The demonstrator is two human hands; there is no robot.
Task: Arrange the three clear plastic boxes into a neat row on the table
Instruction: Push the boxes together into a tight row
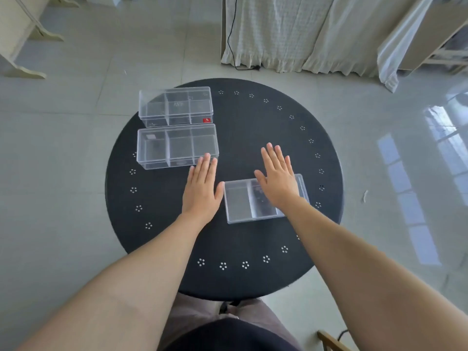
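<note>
Three clear plastic boxes with inner dividers lie on a round black table [253, 127]. The far box [175, 106], with a small red label, sits at the back left. The middle box [176, 146] lies just in front of it, nearly touching. The near box [243, 201] lies apart at the front right, turned slightly. My left hand [201, 188] is flat with fingers extended, its fingertips at the middle box's front right corner. My right hand [277, 177] hovers flat over the near box, covering its right part; contact is unclear.
The table's rim carries small white flower marks. Pale tiled floor surrounds it. A white curtain [291, 29] with a black cable [231, 41] hangs behind, cream furniture legs [27, 31] stand at the far left, and a wooden chair corner [329, 339] shows bottom right.
</note>
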